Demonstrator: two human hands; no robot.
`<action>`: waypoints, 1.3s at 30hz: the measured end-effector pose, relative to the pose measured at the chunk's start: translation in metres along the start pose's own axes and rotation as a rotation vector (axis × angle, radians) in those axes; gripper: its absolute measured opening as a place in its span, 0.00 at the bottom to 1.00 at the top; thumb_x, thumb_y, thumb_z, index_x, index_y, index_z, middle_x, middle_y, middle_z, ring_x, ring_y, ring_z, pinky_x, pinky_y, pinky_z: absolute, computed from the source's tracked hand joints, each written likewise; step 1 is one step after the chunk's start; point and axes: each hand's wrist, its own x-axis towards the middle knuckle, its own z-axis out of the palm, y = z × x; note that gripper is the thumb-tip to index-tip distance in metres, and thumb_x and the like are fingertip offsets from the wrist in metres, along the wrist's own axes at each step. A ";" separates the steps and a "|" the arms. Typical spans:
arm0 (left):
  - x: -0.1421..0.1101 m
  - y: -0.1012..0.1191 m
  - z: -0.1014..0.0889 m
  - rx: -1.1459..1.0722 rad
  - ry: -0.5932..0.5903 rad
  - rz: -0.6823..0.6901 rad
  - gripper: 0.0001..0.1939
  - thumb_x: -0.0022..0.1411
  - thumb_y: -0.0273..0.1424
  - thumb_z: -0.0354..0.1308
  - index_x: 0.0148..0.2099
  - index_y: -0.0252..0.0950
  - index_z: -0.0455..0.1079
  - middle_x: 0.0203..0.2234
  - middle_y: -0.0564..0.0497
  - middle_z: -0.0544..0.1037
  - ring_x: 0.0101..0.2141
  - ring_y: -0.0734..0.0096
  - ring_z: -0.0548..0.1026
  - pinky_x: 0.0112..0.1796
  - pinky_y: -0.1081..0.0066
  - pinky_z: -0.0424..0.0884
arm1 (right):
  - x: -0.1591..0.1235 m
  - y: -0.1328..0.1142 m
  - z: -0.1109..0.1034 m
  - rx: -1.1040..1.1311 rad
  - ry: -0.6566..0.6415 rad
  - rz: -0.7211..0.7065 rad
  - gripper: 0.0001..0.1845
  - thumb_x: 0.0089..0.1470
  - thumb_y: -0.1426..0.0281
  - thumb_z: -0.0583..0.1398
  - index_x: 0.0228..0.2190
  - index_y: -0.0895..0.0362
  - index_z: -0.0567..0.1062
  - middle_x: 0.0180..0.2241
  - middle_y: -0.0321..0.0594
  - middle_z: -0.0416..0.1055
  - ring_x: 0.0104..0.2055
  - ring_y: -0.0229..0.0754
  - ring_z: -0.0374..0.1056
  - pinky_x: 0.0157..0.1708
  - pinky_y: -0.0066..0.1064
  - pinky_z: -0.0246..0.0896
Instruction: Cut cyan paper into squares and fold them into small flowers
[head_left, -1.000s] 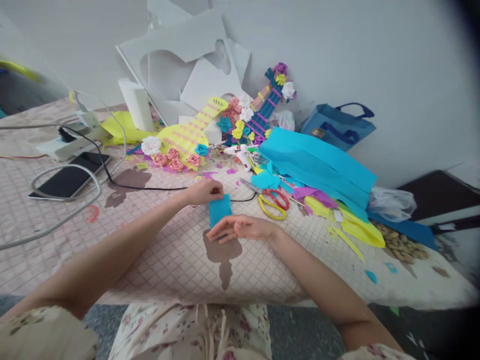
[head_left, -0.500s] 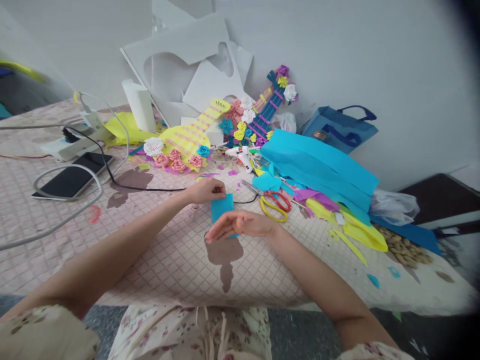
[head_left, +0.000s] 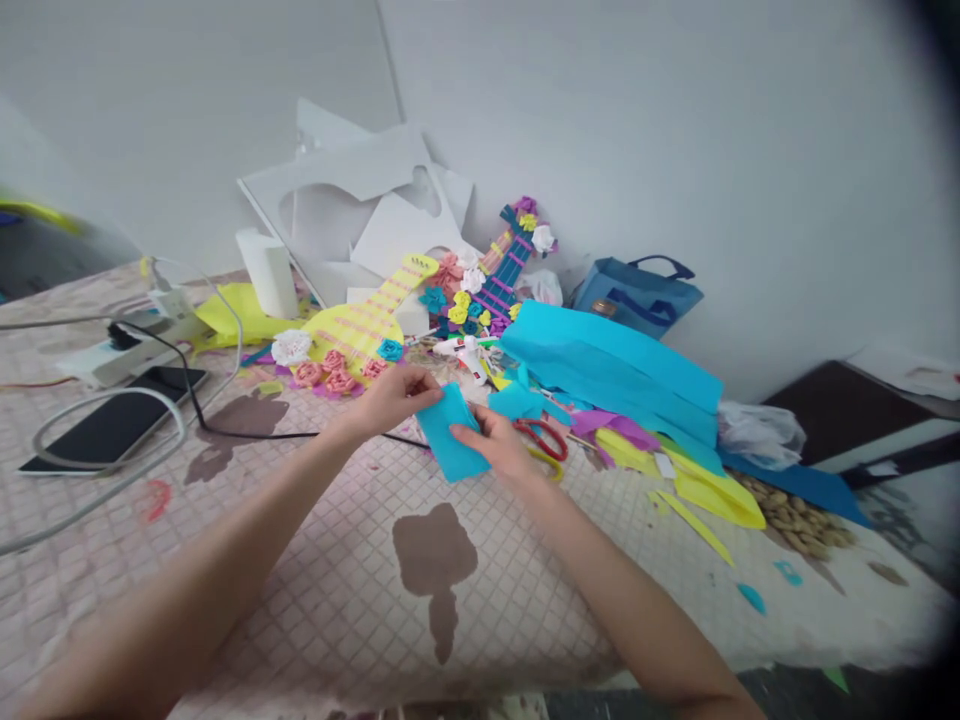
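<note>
1. Now holding the paper (head_left: 454, 450) in both hands, just left of the scissors (head_left: 551, 428), at a slant over the table (head_left: 337, 560).
2. Pinching its upper left part with the left hand (head_left: 409, 390), nearly closed, with fingers curled in.
3. Gripping its right edge with the right hand (head_left: 495, 440), with thumb laid across the front face; can't tell the finger spread behind the paper.
4. Partly covering the scissors with that same right hand, handles in sight.
5. Beyond the scissors, to the left, glue gun (head_left: 466, 355) and, farther off, yellow guitar (head_left: 360, 335).
6. Beyond them to the right, blue sheet (head_left: 615, 365).
7. Far left of them, phone (head_left: 112, 430).
</note>
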 end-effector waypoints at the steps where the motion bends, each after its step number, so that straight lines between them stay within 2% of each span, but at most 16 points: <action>1: -0.002 -0.001 0.000 -0.001 0.025 -0.016 0.13 0.55 0.38 0.57 0.27 0.33 0.66 0.18 0.54 0.66 0.22 0.76 0.64 0.23 0.75 0.61 | -0.001 0.002 0.001 -0.028 0.029 -0.012 0.21 0.44 0.58 0.66 0.37 0.56 0.73 0.35 0.37 0.72 0.35 0.41 0.67 0.34 0.32 0.63; 8: -0.007 -0.008 -0.001 -0.069 0.164 -0.095 0.14 0.53 0.39 0.57 0.26 0.33 0.67 0.18 0.54 0.66 0.21 0.76 0.64 0.23 0.74 0.61 | -0.002 0.008 -0.005 -0.015 0.172 -0.042 0.15 0.45 0.59 0.65 0.27 0.57 0.72 0.25 0.33 0.69 0.27 0.36 0.63 0.29 0.28 0.59; 13: -0.010 -0.005 -0.001 -0.150 0.329 -0.196 0.15 0.51 0.42 0.59 0.26 0.34 0.65 0.18 0.56 0.65 0.20 0.77 0.64 0.23 0.75 0.62 | -0.004 0.008 0.003 0.186 0.207 0.040 0.20 0.41 0.59 0.67 0.35 0.55 0.72 0.35 0.38 0.74 0.33 0.40 0.69 0.30 0.30 0.64; 16: -0.010 -0.005 -0.001 -0.228 0.371 -0.249 0.16 0.48 0.43 0.61 0.26 0.34 0.65 0.18 0.56 0.65 0.21 0.77 0.63 0.23 0.76 0.62 | -0.007 0.006 0.009 0.300 0.200 0.116 0.23 0.36 0.62 0.69 0.35 0.57 0.73 0.35 0.40 0.74 0.30 0.38 0.68 0.27 0.30 0.64; 19: -0.011 -0.008 -0.001 -0.256 0.389 -0.274 0.17 0.47 0.43 0.62 0.26 0.34 0.65 0.19 0.55 0.65 0.21 0.77 0.63 0.23 0.76 0.62 | -0.008 0.005 0.010 0.285 0.246 0.099 0.22 0.38 0.62 0.69 0.35 0.58 0.73 0.32 0.39 0.74 0.25 0.35 0.66 0.26 0.29 0.63; 24: -0.012 -0.010 0.002 -0.255 0.407 -0.268 0.18 0.48 0.45 0.61 0.26 0.34 0.65 0.19 0.55 0.66 0.22 0.76 0.64 0.24 0.75 0.63 | -0.007 0.008 0.007 0.264 0.287 0.068 0.18 0.39 0.61 0.68 0.32 0.58 0.73 0.31 0.36 0.73 0.23 0.33 0.64 0.24 0.29 0.61; 30: -0.012 -0.008 0.003 -0.173 0.416 -0.229 0.16 0.49 0.43 0.60 0.26 0.34 0.67 0.18 0.55 0.67 0.21 0.76 0.65 0.24 0.74 0.63 | -0.007 0.010 0.005 0.228 0.309 0.050 0.17 0.40 0.60 0.67 0.31 0.57 0.74 0.29 0.35 0.72 0.23 0.33 0.63 0.24 0.28 0.61; 39: -0.012 -0.010 0.000 -0.144 0.274 -0.221 0.16 0.52 0.41 0.58 0.23 0.35 0.62 0.16 0.57 0.61 0.19 0.78 0.61 0.22 0.76 0.60 | -0.009 0.005 -0.002 0.098 0.335 0.019 0.17 0.43 0.60 0.65 0.32 0.57 0.71 0.28 0.35 0.71 0.24 0.36 0.65 0.26 0.30 0.62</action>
